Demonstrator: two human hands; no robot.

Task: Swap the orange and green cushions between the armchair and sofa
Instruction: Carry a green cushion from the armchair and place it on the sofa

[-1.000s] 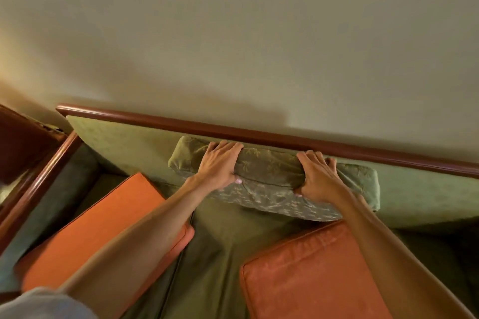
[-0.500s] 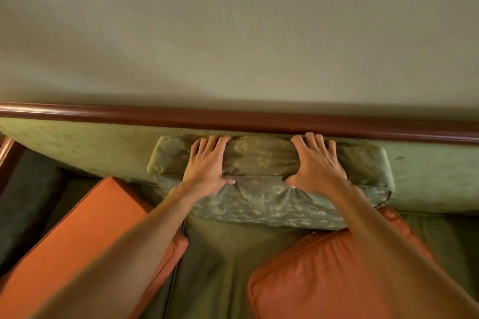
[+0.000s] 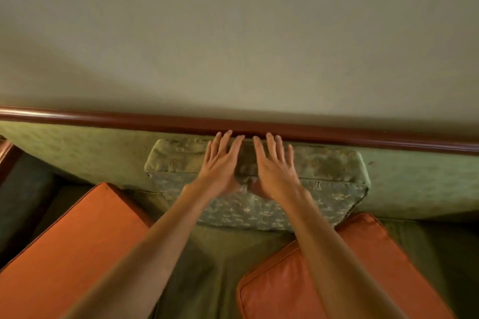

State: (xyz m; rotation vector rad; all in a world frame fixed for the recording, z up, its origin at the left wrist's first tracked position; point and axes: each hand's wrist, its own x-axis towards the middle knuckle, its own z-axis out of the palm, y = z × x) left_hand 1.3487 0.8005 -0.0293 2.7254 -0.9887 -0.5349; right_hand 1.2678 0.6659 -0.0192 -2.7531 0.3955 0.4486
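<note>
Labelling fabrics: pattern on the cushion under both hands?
Head view: the green cushion carries a small pale leaf-like print.

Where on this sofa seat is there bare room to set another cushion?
Bare seat runs between the left orange cushion and right orange cushion, below the green cushion. Both hands crowd the backrest's middle.

A plain wall (image 3: 233, 33) in a pale olive-beige filled the upper half of the view, evenly lit but darkening toward its lower left, where a soft shadow lay (its source was out of view). Along the wall's foot ran a polished reddish-brown wooden rail (image 3: 103, 118), catching a thin line of light on its top. At the far left edge stood a piece of the same dark red wood (image 3: 6, 155), and beside it a dim grey-green upholstered surface (image 3: 23, 202) sat in shadow.
</note>
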